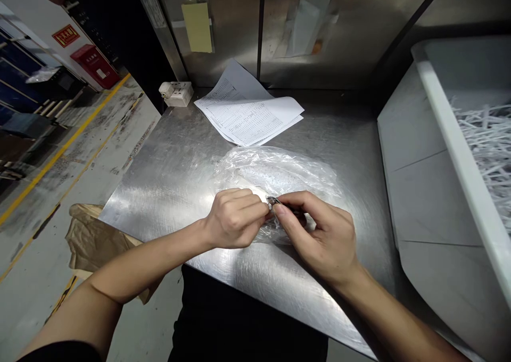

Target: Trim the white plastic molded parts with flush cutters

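A clear plastic bag (279, 167) lies crumpled on the steel table, with something pale inside it. My left hand (237, 218) is closed in a fist at the near side of the bag and appears to pinch a gathered bit of its plastic. Close against it, my right hand (325, 234) grips a small dark object (272, 200) with a shiny edge between thumb and index finger. Its tip meets the plastic by the left fingers. Most of that object is hidden in the right hand, so its kind does not show.
Printed sheets (255, 114) lie behind the bag on the steel table (159, 181). A white power socket (178, 93) sits at the back left corner. To the right stands a large white bin (435, 96) of shredded paper strips. Brown paper (96, 239) is below the left edge.
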{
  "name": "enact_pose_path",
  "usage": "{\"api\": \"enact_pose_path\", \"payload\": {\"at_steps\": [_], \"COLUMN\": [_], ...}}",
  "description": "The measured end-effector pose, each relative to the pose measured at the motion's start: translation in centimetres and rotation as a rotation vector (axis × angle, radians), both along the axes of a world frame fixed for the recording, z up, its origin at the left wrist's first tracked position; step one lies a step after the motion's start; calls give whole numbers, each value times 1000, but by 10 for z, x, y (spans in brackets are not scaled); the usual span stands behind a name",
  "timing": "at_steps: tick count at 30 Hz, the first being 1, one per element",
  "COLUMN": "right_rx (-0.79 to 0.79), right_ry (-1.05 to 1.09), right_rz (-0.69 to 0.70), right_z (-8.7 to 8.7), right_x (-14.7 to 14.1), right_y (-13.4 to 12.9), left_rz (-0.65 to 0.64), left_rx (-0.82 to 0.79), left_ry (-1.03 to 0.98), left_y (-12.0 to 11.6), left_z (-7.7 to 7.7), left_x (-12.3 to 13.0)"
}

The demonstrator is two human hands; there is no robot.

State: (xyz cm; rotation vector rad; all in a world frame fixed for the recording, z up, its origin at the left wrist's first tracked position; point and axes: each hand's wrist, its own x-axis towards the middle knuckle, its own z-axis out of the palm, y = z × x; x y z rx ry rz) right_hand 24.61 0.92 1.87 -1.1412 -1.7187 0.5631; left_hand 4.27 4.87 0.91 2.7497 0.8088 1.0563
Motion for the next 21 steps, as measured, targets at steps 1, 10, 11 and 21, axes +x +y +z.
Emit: {"api": "enact_pose_path", "payload": {"at_steps": [1, 10, 11, 21], "right_rx": [11, -7, -56, -495], "right_ry": [-5, 3, 27, 366], "right_rz": [4, -2, -15, -50], "right_z": [0, -3, -2, -4], "right_x": [0, 0, -1, -4], "right_y": [0, -3, -2, 9], "left_rz": [2, 4, 6, 28], "left_rx": [8, 84, 85, 119], "left_ry": [1, 20, 25, 105], "left_y": [0, 0, -1, -1], "left_z": [0, 1, 1, -2], "left_x": [0, -1, -1, 2]}}
